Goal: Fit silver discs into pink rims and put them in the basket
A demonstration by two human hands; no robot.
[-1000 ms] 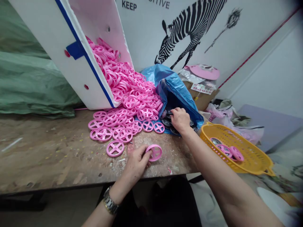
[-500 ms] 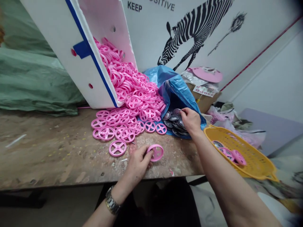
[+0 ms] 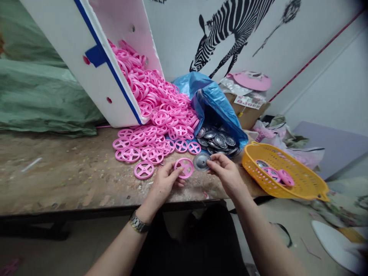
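Note:
My left hand (image 3: 163, 183) pinches a pink plastic wheel (image 3: 184, 167) and holds it upright just above the table's front edge. My right hand (image 3: 225, 173) grips a round silver metal disc (image 3: 201, 161) right beside that wheel, the two nearly touching. A heap of pink wheels (image 3: 156, 111) spills from a tilted white foam box (image 3: 86, 61) onto the worn wooden table (image 3: 66, 176). A blue plastic bag (image 3: 212, 107) behind my hands holds several silver discs (image 3: 217, 140).
A yellow perforated basket (image 3: 304, 184) with a few assembled pink wheels sits at the right, off the table's end. A cardboard box (image 3: 247, 113) with pink sheets stands behind it. A green tarp (image 3: 37, 96) covers the back left.
My right hand has drawn back from the blue bag with a silver disc and brought it next to the pink wheel. My left hand has lifted the wheel slightly.

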